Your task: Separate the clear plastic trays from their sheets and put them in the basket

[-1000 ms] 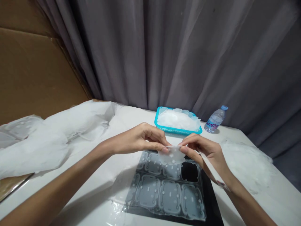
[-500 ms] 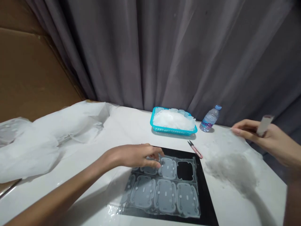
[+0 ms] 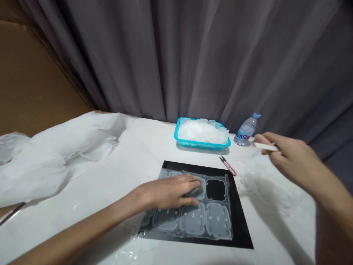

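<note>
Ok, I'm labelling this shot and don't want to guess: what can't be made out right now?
In the head view:
Hidden: the cells of the clear moulded plastic sheet beneath the left hand.
Blurred: whether the right hand holds anything besides a flat white strip.
Cut off: the crumpled white sheeting, by the left edge.
Too small: any fine print on the clear blue-capped plastic bottle.
</note>
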### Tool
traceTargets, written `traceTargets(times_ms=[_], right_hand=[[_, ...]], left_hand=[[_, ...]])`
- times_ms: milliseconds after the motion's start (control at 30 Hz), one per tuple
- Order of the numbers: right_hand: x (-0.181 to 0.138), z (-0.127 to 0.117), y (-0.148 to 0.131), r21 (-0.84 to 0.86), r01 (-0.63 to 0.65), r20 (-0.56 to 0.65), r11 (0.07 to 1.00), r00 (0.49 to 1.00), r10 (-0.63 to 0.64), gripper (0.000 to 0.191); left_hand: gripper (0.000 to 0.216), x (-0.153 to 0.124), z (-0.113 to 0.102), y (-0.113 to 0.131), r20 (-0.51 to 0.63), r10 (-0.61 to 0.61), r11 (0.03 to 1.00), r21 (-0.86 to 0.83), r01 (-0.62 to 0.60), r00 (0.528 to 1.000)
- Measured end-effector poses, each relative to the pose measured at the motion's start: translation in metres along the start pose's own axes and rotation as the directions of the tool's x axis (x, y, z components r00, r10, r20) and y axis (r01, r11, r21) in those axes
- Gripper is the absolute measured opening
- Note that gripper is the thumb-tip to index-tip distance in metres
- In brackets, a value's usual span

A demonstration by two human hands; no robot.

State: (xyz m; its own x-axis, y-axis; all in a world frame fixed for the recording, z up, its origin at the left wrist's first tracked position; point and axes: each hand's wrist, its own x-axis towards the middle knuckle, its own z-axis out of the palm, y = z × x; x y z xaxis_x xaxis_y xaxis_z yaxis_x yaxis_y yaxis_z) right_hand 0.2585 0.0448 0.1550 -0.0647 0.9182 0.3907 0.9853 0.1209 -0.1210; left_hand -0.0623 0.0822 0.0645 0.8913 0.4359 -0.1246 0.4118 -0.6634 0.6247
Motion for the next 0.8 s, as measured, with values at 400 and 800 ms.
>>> traceTargets(times_ms=[400, 800], right_hand=[[-0.048, 0.096, -0.044, 0.658, 0.014, 0.302, 0.753, 0.911, -0.281, 0.043], [-0.077, 0.112, -0.044, 0.769, -0.199, 0.456, 0.607, 0.837, -0.303, 0.014]], left_hand=[[0.089, 0.011, 0.035, -0.016, 0.038, -0.029, 0.993, 0.114, 0.024, 0.999], [0.09, 0.001, 0.033, -0.027, -0.164, -0.034, 0.995, 0.086, 0.049, 0.986]])
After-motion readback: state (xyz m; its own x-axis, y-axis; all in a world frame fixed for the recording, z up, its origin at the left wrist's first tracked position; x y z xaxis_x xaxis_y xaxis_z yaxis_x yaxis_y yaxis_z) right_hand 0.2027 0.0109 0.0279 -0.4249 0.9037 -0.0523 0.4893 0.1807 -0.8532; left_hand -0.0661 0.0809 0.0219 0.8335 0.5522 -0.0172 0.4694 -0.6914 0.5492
